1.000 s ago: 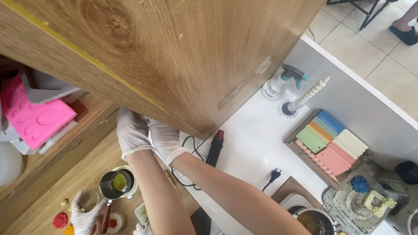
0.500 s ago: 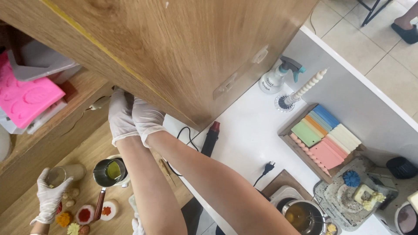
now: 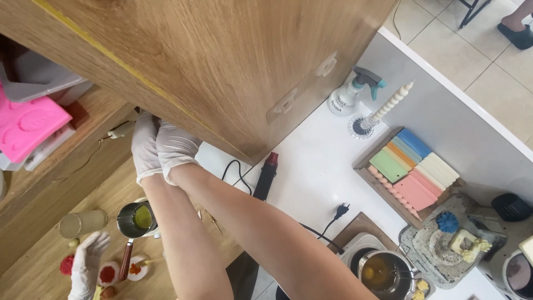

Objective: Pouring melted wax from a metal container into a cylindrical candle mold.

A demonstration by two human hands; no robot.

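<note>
Reaching hands [image 3: 161,147], fingertips hidden behind cabinet door [image 3: 222,66]

Both gloved hands, left hand [image 3: 145,145] and right hand [image 3: 176,148], raised under wooden cabinet door [image 3: 222,66]; fingers hidden.

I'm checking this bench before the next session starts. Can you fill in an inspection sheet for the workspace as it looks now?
Surface: white counter on the right, wooden table lower left.
Job's things: wooden cabinet; both gloved hands reach under its edge.
Clutter: spray bottle, spiral candle, tray of coloured slabs, small pot, pink mould.
Hands: left hand and right hand side by side; what they touch is hidden. Another person's gloved hand at lower left.
Cables: black cord and plug loose on counter.
Surroundings: tiled floor.
</note>
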